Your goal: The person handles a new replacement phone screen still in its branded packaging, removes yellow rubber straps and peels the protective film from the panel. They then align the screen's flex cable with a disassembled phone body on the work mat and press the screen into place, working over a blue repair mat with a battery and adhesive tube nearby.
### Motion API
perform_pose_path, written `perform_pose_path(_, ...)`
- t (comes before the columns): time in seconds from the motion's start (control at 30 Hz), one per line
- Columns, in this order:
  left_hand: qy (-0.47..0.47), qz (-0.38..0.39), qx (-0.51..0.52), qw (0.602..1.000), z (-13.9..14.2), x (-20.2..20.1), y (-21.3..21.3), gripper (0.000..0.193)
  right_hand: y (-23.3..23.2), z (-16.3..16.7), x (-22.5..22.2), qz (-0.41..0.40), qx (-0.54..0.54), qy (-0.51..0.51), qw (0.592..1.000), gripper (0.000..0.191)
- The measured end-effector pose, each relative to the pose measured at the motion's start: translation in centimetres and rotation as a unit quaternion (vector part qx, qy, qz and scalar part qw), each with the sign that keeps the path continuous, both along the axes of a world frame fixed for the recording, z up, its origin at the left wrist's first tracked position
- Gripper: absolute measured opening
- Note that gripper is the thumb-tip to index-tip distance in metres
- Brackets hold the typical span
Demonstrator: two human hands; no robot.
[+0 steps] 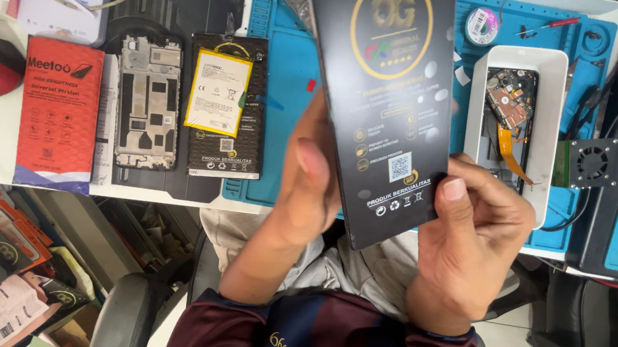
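While gripped: black gold-printed package point(383, 92).

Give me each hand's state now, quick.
Left hand: closed on the black flat package.
Right hand: closed on the same package's lower edge.

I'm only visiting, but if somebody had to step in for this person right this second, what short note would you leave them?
Left hand: grips the left edge of the black flat package, thumb on its face.
Right hand: grips its lower right corner.
The package is held up over the blue work mat, and looks closed.
On the bench: bare phone frame, battery on a black pack, red package at far left, opened phone in the white tray.
Done: phone already stripped down.
Left: package not yet opened.
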State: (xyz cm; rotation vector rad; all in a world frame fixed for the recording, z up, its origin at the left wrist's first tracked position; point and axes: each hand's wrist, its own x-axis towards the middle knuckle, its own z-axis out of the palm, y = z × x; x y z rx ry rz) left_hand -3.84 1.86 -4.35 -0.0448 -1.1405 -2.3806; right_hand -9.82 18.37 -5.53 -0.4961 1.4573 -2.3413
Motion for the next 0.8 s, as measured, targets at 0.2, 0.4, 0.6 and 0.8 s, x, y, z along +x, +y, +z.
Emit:
perform_pose_path(0.2,0.038,-0.106,0.17,0.979,-0.5,-0.5,1.4,0.098,-0.1,-0.4,1.1,-0.044,0.042,-0.021,0.998,0.024)
perform_pose_path(0.4,0.06,-0.151,0.31,0.937,-1.9,-1.0,1.7,0.087,-0.5,-0.5,1.4,-0.022,0.006,-0.004,1.0,0.033)
perform_pose_path(0.6,0.069,-0.157,0.325,0.93,-1.7,-1.0,1.6,0.086,-0.1,-0.2,1.8,-0.003,-0.003,0.01,1.0,0.039)
perform_pose_path(0.8,0.065,-0.125,0.25,0.958,-1.0,-0.8,1.2,0.089,-0.7,0.1,2.0,-0.008,-0.001,0.017,1.0,0.039)
